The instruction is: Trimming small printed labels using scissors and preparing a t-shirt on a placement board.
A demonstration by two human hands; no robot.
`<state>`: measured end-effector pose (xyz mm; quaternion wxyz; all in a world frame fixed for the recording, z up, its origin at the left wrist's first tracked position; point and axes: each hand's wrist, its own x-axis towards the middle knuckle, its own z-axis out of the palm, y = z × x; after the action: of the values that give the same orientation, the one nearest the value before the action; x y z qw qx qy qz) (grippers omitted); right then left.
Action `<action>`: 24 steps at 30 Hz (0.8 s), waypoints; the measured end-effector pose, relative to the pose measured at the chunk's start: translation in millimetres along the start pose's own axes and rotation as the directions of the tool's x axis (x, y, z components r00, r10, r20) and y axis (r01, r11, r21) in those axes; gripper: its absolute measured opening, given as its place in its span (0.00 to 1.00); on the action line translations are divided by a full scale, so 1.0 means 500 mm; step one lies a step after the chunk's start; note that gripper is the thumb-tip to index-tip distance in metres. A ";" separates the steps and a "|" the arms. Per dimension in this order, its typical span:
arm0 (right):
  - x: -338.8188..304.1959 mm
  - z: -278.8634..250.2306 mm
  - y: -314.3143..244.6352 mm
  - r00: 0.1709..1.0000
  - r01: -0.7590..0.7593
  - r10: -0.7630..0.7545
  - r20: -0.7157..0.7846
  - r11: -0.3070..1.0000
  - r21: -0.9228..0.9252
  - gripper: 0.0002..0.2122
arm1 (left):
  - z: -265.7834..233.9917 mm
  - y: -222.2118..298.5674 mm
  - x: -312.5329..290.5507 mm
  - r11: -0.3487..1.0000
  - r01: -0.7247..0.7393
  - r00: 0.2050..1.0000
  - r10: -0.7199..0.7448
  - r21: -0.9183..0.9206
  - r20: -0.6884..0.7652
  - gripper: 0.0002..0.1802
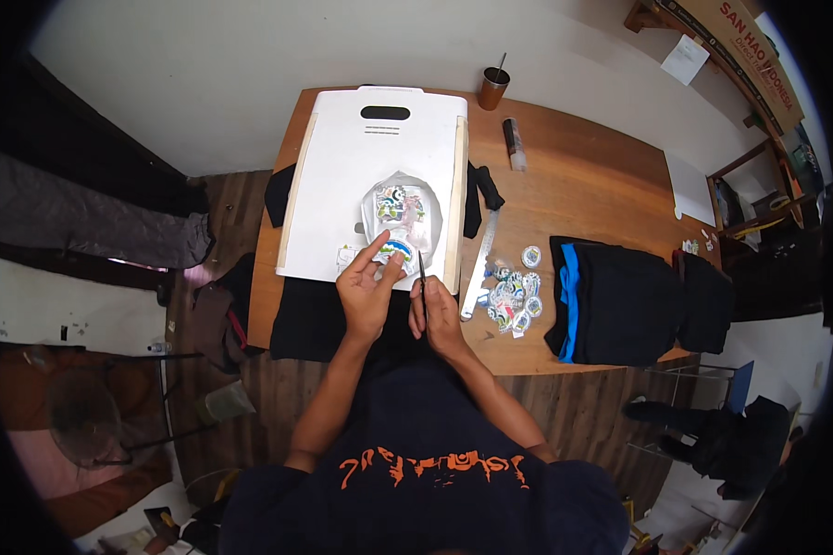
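left hand (366, 294) pinches sticker (397, 251), right hand (441, 316) tool (422, 266), at near edge of white board (329, 185).

Red lettering is running along the cardboard box (733, 57) at upper right, orange lettering-like print is spreading across the dark shirt (426, 504), and print on the round stickers (509, 294) is proving illegible.

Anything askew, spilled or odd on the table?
Mildly: stickers lie in a loose, overlapping heap on the table, beside a slanted ruler, while others sit in the pale container. Nothing looks clearly damaged.
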<state>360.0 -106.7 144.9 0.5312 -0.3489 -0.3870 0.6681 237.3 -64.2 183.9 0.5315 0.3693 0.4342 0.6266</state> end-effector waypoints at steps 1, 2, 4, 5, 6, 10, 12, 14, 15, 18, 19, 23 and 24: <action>0.000 0.000 0.001 1.000 0.000 0.000 0.001 1.000 0.003 0.20 | -0.001 -0.001 0.001 1.000 0.002 1.000 -0.002 -0.003 -0.014 0.24; 0.000 -0.001 0.001 1.000 0.000 0.000 0.001 1.000 0.003 0.20 | 0.000 0.000 0.001 1.000 0.002 1.000 -0.002 -0.003 -0.014 0.24; -0.002 -0.004 0.000 1.000 -0.019 0.019 0.007 1.000 0.008 0.20 | 0.001 0.006 0.001 1.000 -0.002 1.000 0.002 -0.004 -0.018 0.25; -0.004 -0.006 -0.001 1.000 -0.020 0.020 0.007 1.000 0.008 0.20 | 0.002 0.009 0.002 1.000 -0.002 1.000 0.002 -0.004 -0.019 0.25; -0.006 -0.008 -0.001 1.000 -0.028 0.028 0.013 1.000 -0.006 0.20 | 0.003 0.012 0.002 1.000 -0.020 1.000 0.020 -0.012 -0.007 0.26; -0.017 -0.017 0.001 0.997 -0.066 0.067 0.037 0.998 -0.024 0.20 | -0.003 0.004 0.004 0.999 -0.034 0.998 0.034 0.000 0.047 0.29; -0.020 -0.018 0.003 0.997 -0.075 0.076 0.032 0.997 -0.024 0.20 | -0.001 0.008 0.003 0.999 -0.031 0.998 0.032 -0.006 0.063 0.30; -0.021 -0.019 0.003 0.996 -0.084 0.085 0.027 0.996 -0.025 0.20 | -0.001 0.008 0.004 0.999 -0.029 0.996 0.030 -0.012 0.080 0.30; -0.021 -0.019 0.002 0.997 -0.077 0.078 0.023 0.997 -0.022 0.20 | -0.002 0.006 0.005 1.000 -0.020 0.997 0.021 -0.015 0.079 0.31; -0.019 -0.020 -0.002 0.998 -0.067 0.068 0.016 0.997 -0.023 0.20 | 0.000 0.008 0.005 1.000 -0.015 0.997 0.017 -0.023 0.076 0.31; -0.019 -0.020 -0.003 0.998 -0.062 0.062 0.010 0.998 -0.026 0.20 | 0.002 0.010 0.005 0.999 -0.021 0.997 0.023 -0.026 0.075 0.31; -0.017 -0.025 0.000 0.998 -0.063 0.064 0.028 0.998 -0.026 0.20 | 0.012 0.019 0.006 0.999 -0.028 0.998 0.030 -0.036 0.053 0.32; -0.016 -0.025 0.000 0.997 -0.066 0.067 0.025 0.998 -0.023 0.20 | 0.020 0.031 0.005 0.999 -0.018 0.999 0.020 -0.035 0.042 0.32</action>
<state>372.5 -112.8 139.8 0.4999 -0.3589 -0.3892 0.6854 241.0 -61.2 202.2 0.5410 0.3773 0.4082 0.6312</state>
